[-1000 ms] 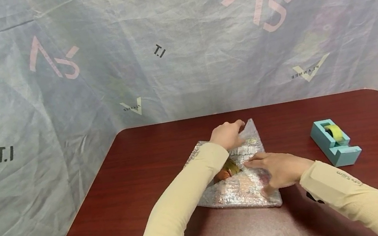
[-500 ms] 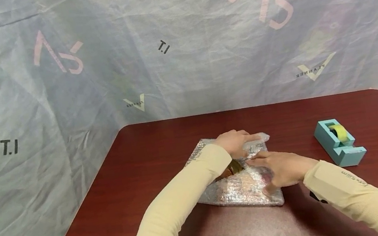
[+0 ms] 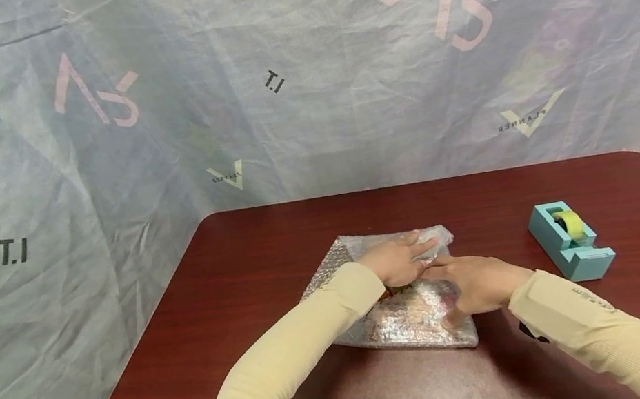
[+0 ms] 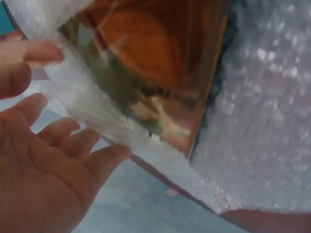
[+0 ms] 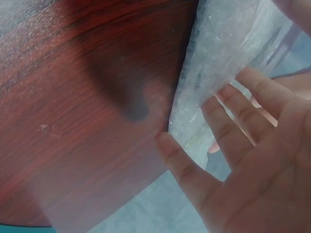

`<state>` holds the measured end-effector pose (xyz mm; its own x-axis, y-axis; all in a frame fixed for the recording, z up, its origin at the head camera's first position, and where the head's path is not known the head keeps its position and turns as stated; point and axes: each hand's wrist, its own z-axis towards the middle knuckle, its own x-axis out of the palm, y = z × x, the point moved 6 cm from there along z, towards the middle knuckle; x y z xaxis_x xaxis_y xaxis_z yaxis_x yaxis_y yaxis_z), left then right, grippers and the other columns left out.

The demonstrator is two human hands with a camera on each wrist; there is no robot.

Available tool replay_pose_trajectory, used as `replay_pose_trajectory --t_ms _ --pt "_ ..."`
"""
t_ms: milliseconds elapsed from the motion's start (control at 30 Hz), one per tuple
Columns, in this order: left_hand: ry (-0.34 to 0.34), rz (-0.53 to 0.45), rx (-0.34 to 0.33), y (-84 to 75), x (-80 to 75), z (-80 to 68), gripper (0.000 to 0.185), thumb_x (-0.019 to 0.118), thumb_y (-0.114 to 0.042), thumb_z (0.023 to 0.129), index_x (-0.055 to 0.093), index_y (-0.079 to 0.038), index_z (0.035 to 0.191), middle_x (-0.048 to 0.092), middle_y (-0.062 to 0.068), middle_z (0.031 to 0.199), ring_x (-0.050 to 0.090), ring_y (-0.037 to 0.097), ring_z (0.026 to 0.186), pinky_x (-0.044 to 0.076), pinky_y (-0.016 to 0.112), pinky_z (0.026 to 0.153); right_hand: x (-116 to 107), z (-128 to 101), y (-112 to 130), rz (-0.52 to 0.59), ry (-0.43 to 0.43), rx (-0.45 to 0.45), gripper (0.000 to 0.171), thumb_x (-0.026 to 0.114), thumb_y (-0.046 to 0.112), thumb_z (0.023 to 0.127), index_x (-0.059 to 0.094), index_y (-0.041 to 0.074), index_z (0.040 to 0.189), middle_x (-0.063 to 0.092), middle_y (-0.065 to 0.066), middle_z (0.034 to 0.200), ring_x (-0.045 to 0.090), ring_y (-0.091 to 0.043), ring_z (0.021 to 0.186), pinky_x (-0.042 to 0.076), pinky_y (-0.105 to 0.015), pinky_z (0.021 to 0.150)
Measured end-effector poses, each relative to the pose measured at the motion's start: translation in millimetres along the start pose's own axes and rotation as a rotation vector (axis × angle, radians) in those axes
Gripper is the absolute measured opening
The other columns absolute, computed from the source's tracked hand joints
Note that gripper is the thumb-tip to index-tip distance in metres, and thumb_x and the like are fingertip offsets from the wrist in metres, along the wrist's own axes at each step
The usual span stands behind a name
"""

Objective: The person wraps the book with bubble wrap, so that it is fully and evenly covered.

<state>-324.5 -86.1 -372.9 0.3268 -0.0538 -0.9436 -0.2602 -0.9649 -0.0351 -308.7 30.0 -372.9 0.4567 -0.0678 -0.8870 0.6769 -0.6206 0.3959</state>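
Head view: one clear bubble-wrap bundle (image 3: 403,312) mid dark red wooden table (image 3: 253,252), one teal tape dispenser (image 3: 570,240) well to its right. Left hand (image 3: 395,261) and right hand (image 3: 474,283) both press flat, fingers straight, on it. The upright flap from a second ago is now folded down.

Left wrist: one orange-green picture card (image 4: 150,73) shows inside the wrap.

Right wrist: fingers spread against the wrap's edge.

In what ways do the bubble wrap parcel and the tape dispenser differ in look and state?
The clear, crinkled bubble wrap parcel lies flat and soft; the light blue plastic tape dispenser is rigid and blocky. The left hand and right hand both press on the parcel; the dispenser stands untouched, apart to the right. The parcel is wider than the dispenser. Both rest on the dark red wooden table.
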Motion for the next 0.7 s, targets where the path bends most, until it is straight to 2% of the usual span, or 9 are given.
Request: replay_pose_trajectory --t_ms 67,200,467,700 --pt "0.017 -0.025 0.008 -0.2 2.4 -1.5 0.053 0.029 -0.036 0.112 0.014 -0.037 0.164 0.007 0.0 0.17 0.014 0.019 0.154 0.019 0.034 0.122 -0.6 0.1 0.2 0.001 -0.01 0.006 0.094 0.092 0.041 0.072 0.051 0.012 0.151 0.037 -0.021 0.158 0.04 -0.05 0.138 0.04 -0.068 0.101" --pt "0.057 -0.075 0.005 -2.4 4.7 -4.6 0.053 0.025 -0.035 0.113 0.013 -0.035 0.164 0.004 0.0 0.171 0.006 0.021 0.156 0.013 0.04 0.124 -1.6 -0.4 -0.4 -0.006 -0.031 0.005 0.092 0.093 0.042 0.069 0.054 0.012 0.148 0.042 -0.021 0.155 0.042 -0.05 0.137 0.04 -0.068 0.101" --pt "0.049 -0.053 -0.031 -4.5 6.5 -7.0 0.051 0.023 -0.036 0.113 0.016 -0.036 0.164 0.006 -0.002 0.17 0.006 0.02 0.156 0.012 0.05 0.123 -2.6 -0.5 -3.0 -0.02 -0.045 0.001 0.089 0.092 0.043 0.07 0.057 0.01 0.145 0.045 -0.023 0.153 0.041 -0.051 0.137 0.038 -0.068 0.103" --pt "0.05 -0.08 -0.026 -4.0 8.8 -5.6 0.051 0.024 -0.034 0.113 0.017 -0.035 0.164 0.005 -0.002 0.17 0.004 0.021 0.156 0.01 0.049 0.124 -5.1 0.5 1.9 -0.084 -0.08 -0.006 0.088 0.093 0.043 0.068 0.06 0.01 0.143 0.046 -0.02 0.153 0.045 -0.049 0.136 0.042 -0.068 0.099"
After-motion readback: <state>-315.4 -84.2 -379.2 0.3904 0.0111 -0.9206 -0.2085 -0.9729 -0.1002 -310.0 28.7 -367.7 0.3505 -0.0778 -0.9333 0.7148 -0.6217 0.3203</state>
